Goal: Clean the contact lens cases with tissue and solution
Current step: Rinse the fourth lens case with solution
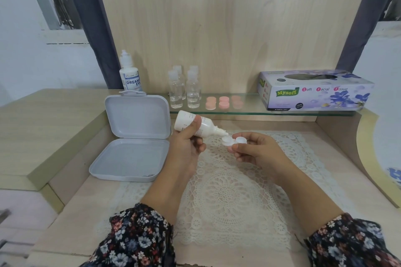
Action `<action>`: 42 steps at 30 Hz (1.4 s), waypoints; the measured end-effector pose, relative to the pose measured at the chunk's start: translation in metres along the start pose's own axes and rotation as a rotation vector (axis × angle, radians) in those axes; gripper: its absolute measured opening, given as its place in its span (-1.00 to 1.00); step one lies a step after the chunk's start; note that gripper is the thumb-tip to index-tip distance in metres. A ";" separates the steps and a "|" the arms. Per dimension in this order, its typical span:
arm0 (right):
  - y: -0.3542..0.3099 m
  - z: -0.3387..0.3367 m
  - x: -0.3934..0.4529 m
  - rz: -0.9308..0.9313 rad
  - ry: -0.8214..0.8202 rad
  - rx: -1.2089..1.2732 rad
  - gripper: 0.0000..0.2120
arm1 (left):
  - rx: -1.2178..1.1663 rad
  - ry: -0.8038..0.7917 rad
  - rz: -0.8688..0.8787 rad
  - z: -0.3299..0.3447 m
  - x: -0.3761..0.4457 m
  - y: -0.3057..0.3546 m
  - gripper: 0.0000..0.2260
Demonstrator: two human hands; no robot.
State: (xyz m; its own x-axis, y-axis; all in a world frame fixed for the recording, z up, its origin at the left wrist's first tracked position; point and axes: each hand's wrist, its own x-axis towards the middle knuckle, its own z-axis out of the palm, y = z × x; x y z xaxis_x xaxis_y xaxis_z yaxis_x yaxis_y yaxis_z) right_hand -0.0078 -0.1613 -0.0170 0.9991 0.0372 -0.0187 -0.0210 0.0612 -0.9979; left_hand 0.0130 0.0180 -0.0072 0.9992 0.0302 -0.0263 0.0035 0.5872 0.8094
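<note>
My left hand [186, 145] grips a white solution bottle [195, 124], tipped so that its nozzle points down and to the right. The nozzle tip sits right over one open well of a small white and pink contact lens case [231, 142]. My right hand [258, 149] pinches that case from the right, above the lace mat [227, 197]. A purple tissue box [314, 91] lies on the glass shelf [238, 109] at the back right. Several pink lens case caps [223, 102] sit on the same shelf.
An open grey plastic box [132, 136] stands left of my hands. A second solution bottle [130, 76] stands at the back left. Several small clear bottles [184, 89] are on the glass shelf. A raised wooden counter [43, 128] lies to the left.
</note>
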 end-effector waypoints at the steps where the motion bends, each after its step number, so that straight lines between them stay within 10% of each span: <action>1: 0.000 0.000 0.000 0.000 -0.001 -0.001 -0.78 | 0.000 -0.004 0.001 0.000 0.000 0.000 -0.67; 42: 0.001 -0.001 0.001 -0.007 -0.005 -0.002 -0.80 | 0.007 -0.005 0.011 0.000 0.001 -0.001 -0.62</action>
State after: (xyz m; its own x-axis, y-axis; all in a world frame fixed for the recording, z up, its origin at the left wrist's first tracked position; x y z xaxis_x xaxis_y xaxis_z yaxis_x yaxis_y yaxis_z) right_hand -0.0068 -0.1619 -0.0179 0.9990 0.0423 -0.0118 -0.0143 0.0595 -0.9981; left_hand 0.0139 0.0169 -0.0082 0.9994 0.0327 -0.0150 -0.0068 0.5811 0.8138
